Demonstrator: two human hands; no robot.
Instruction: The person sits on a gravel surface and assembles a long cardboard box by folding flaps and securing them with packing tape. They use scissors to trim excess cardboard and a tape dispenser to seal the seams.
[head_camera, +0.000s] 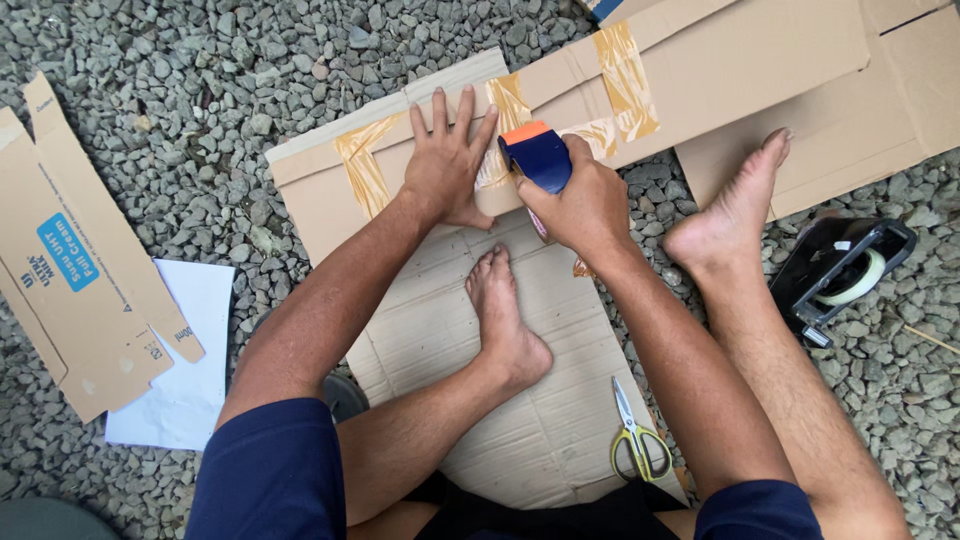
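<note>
Head view, looking straight down on a person seated on gravel (200, 90) with bare legs spread over a large flat cardboard sheet (560, 400).

Left hand (445, 165): laid flat, palm down, fingers spread apart, pressing on a cardboard panel (320, 190) at the far edge of the sheet. It holds nothing; it pins the board in place.

Right hand (585, 200): fingers closed around a blue tape dispenser (540, 155) with an orange top, set against the cardboard just right of the left hand. Strips of tan packing tape (362, 165) already cross the joints to the left, with more on the long cardboard strip (750, 70) that runs to the far right.

Step in hand, by judgement: a further strip of tape is being laid over the seam between the two hands, the dispenser at the start of its run. The next move would call for steady downward pressure from the left hand while the dispenser is drawn along the joint, kept square so the tape lies without creases, then cut off cleanly.

Surroundings: yellow-handled scissors (638, 440) lie near on the sheet by the right leg. A second, black tape dispenser (845, 270) rests on the gravel to the right. A flattened carton (75, 270) with a blue label and a white sheet (185, 370) lie to the left.
</note>
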